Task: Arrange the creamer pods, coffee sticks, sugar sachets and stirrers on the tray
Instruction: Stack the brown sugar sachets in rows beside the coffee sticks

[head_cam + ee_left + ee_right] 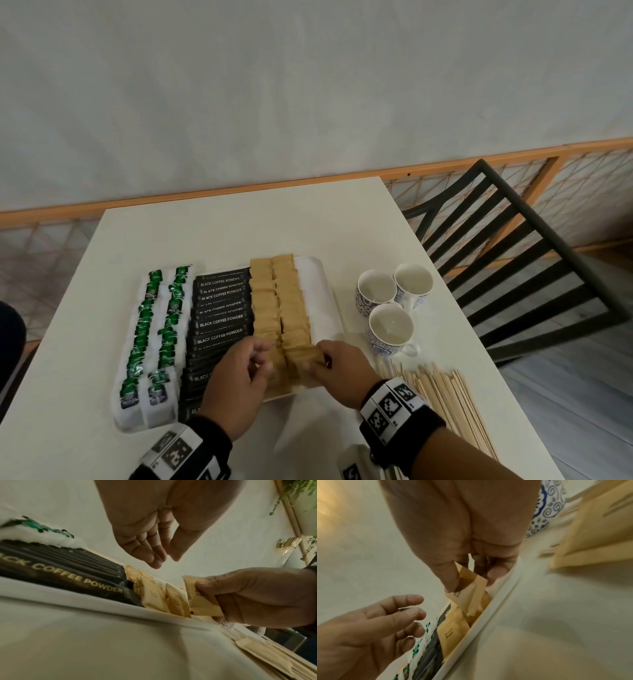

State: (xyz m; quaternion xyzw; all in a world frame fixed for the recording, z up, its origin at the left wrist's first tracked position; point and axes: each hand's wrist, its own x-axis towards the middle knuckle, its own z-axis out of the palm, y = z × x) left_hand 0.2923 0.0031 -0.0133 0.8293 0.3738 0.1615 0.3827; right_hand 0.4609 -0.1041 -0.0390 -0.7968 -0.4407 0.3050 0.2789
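While the near end of the brown row is unfilled, my right hand (337, 371) pinches a sugar sachet (199, 597) upright over the tray (317, 274), to slot it in line. My left hand (236, 380) hovers loose-fingered beside it, holding nothing. The stirrers (442, 394) lie off the tray.

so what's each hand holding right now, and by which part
Right hand pinches a brown sugar sachet by its near end, thumb on top. Left hand holds nothing.

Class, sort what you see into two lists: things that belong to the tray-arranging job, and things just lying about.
Job:
tray
creamer pods
coffee sticks
sugar sachets
stirrers
right hand, pinching a sachet
left hand

Lying about:
three cups
chair
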